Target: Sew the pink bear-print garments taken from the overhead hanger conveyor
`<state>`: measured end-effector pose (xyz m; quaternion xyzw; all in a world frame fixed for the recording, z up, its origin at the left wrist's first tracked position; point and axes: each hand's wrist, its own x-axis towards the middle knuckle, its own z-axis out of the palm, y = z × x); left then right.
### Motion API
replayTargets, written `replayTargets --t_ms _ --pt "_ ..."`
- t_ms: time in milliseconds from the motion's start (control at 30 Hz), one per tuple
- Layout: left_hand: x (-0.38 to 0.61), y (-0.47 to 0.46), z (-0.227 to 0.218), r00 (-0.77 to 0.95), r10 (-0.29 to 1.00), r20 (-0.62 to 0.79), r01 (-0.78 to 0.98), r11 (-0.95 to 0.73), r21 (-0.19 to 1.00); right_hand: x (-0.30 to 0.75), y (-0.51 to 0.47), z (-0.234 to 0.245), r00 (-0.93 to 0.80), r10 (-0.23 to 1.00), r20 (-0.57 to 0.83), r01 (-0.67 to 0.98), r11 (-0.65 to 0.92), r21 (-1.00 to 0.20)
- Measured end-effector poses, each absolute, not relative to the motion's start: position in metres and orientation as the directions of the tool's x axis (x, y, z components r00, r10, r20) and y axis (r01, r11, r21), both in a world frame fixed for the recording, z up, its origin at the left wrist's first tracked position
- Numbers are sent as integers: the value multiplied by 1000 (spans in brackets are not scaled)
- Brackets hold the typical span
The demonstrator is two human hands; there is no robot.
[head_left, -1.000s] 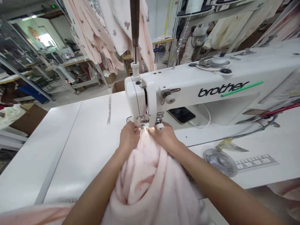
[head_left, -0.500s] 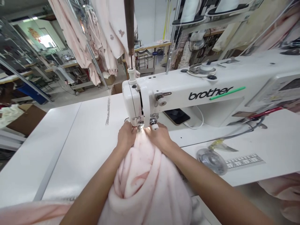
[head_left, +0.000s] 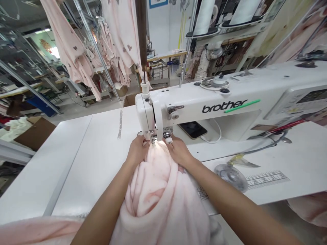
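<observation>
Curled fingers of the left hand [head_left: 138,150] and right hand [head_left: 180,149] rest on either side of the narrow end of a pink cloth [head_left: 159,200]; whether they pinch or merely press it cannot be told, the fingertips being partly hidden. Nearest the viewer, the cloth spreads in loose, rounded folds between the forearms. Its long axis runs forward from the person, leaning slightly left, and its tapered end points to the lit presser foot [head_left: 153,140] of a white sewing machine [head_left: 189,103]. Right of the right forearm, a clear round object [head_left: 231,177] sits beside a printed ruler strip [head_left: 268,179] on the white table [head_left: 102,163]. Farther off, a phone [head_left: 193,129] lies beneath the machine's arm, a white cable [head_left: 217,137] attached. Beyond hang pink garments [head_left: 122,37], and white thread cones [head_left: 205,17] stand at upper right.
</observation>
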<state>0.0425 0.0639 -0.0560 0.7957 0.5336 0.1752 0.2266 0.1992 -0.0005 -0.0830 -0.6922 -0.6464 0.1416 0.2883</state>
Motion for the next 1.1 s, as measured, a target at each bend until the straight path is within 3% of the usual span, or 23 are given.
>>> replayTargets --t_ms 567,767,933,1033,1100 --pt "38 64 -52 413 909 -53 747 -304 591 198 -2 -82 122 982 147 808 -13 -589" --pt "42 53 -38 362 930 -65 829 -290 478 197 -5 -79 70 984 163 782 48 -621" --pt "28 32 -15 308 931 -195 890 -209 405 197 -1 -75 40 988 147 778 62 -625" --pt "-8 -2 0 318 910 -264 859 -159 487 185 -4 -74 -102 986 128 717 162 -678" --pt "-46 -40 13 401 880 -255 679 -99 727 168 -18 -76 -310 941 133 433 264 -862"
